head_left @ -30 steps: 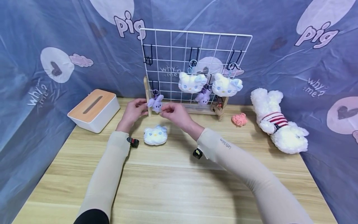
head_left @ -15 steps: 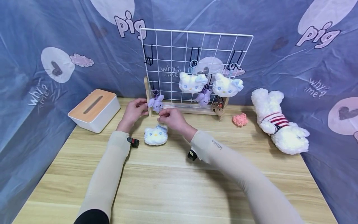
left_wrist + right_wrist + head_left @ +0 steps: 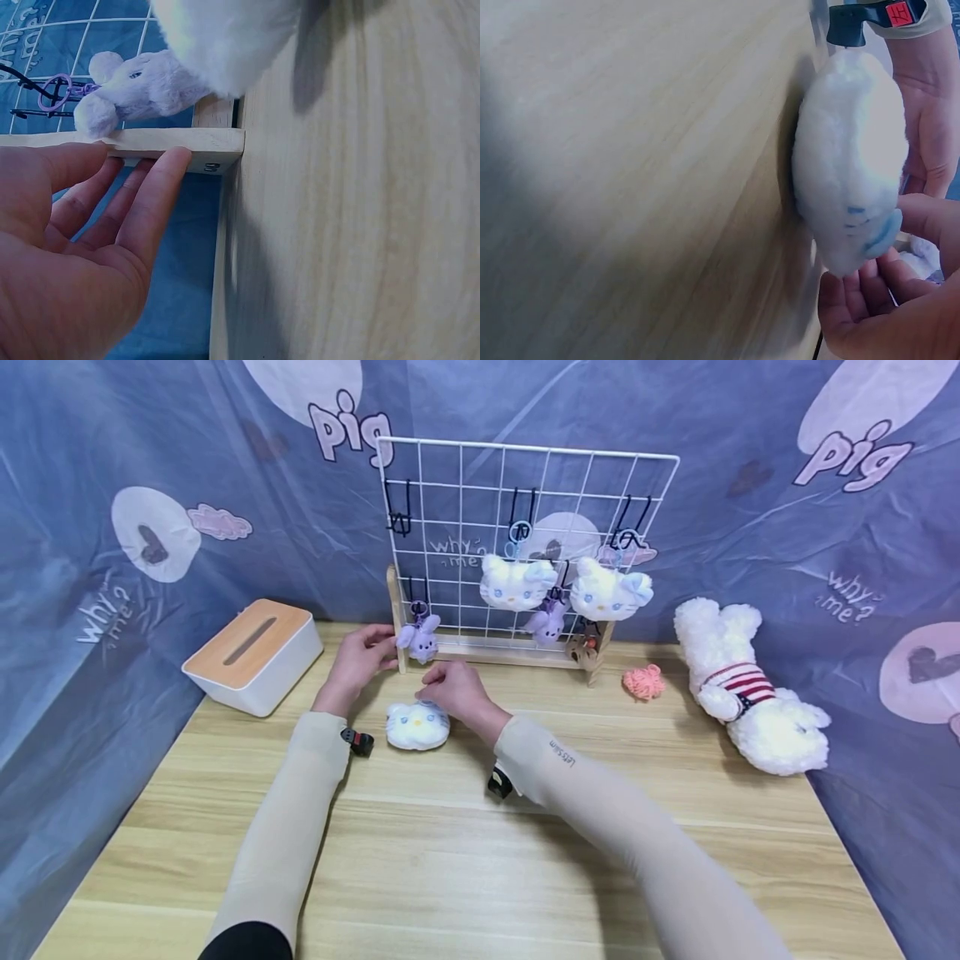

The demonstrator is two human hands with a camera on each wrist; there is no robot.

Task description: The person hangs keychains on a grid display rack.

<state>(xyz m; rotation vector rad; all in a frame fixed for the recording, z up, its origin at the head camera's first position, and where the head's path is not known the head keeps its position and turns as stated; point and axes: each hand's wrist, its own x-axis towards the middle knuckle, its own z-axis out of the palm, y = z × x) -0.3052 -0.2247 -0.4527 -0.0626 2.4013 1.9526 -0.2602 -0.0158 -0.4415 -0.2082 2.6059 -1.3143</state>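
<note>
My left hand [image 3: 360,657] pinches the left wooden upright [image 3: 180,141] of a white grid rack [image 3: 480,518], thumb on one side and fingers on the other. Next to that upright a purple bunny plush keychain [image 3: 422,639] hangs from a black hook. On the table in front lies a white cat-face plush [image 3: 417,727] with a blue bow. My right hand [image 3: 459,691] is at its upper right corner; in the right wrist view the thumb meets the plush beside the bow [image 3: 885,236] and the fingers curl under its edge.
Two more white cat plushes [image 3: 517,583], another purple bunny [image 3: 548,620] and a brown plush [image 3: 582,651] hang on the rack. A tissue box [image 3: 255,656] stands left. To the right lie a coral yarn bundle [image 3: 642,682] and a white plush dog [image 3: 750,693].
My right hand has moved from beside the hanging purple bunny down toward the front, onto the corner of the white cat plush. My left hand stays on the upright.
</note>
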